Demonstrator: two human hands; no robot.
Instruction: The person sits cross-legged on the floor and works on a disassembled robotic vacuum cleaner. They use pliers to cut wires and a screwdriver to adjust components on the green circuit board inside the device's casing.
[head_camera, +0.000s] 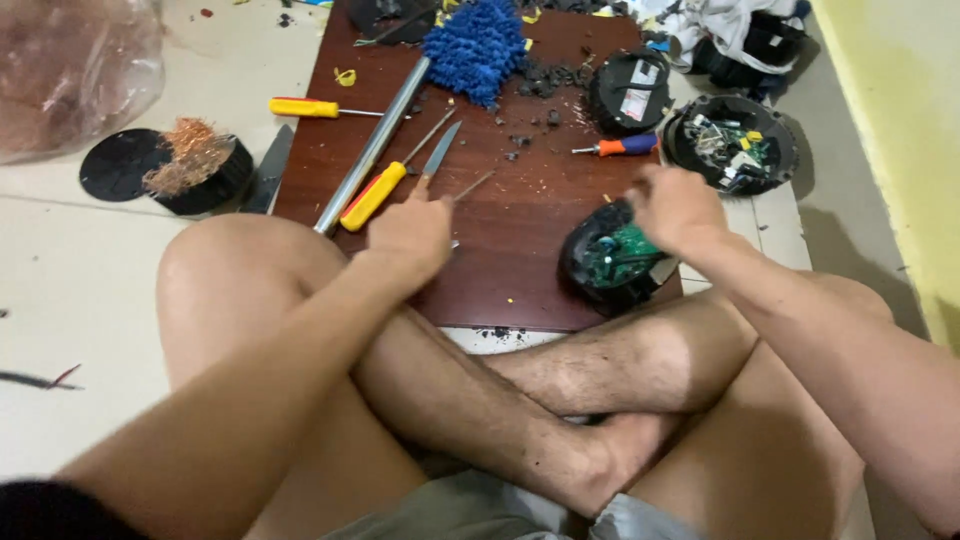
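Note:
I sit cross-legged before a dark red-brown board (520, 270) on the floor. My left hand (412, 232) rests on the board with fingers closed around a thin tool whose tip (478, 183) points up-right, beside a knife (436, 155) and a yellow-handled screwdriver (375, 196). My right hand (676, 208) hovers with fingers curled over a round black casing holding a green circuit board (612, 256) at the board's right edge; I cannot tell whether it holds anything.
A metal tube (372, 148), a blue mop head (477, 47), an orange-and-blue screwdriver (620, 147) and black debris lie on the board. Two more black round casings (730, 143) sit at the right. A yellow screwdriver (310, 108), copper wire (190, 150) and a plastic bag (70, 70) lie left.

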